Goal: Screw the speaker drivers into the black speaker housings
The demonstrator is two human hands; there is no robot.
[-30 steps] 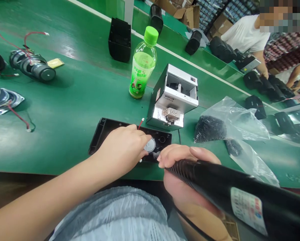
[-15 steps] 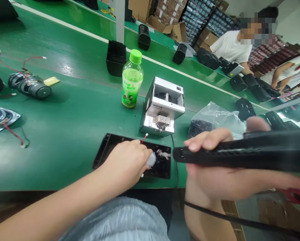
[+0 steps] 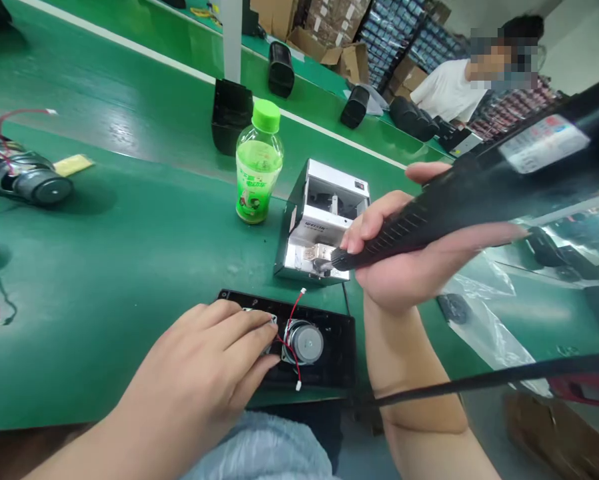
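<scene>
Your right hand [image 3: 404,260] grips the black electric screwdriver [image 3: 429,213], its tip at the screw feeder [image 3: 324,227], seemingly taking a screw, while your open left hand [image 3: 199,360] presses the black panel [image 3: 329,360] holding the speaker driver [image 3: 304,343] on the tabletop [image 3: 104,320], ready for fastening.

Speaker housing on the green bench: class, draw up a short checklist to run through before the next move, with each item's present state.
1. Left hand steadying the speaker driver in the black housing: ok, fingertips at its edge.
2. Red wires clear of the speaker driver: not ok, they cross its rim.
3. Right hand gripping the electric screwdriver: ok.
4. Screwdriver tip at the screw feeder: ok, beside its front plate.
5. Screw on the tip: cannot tell, too small.
</scene>
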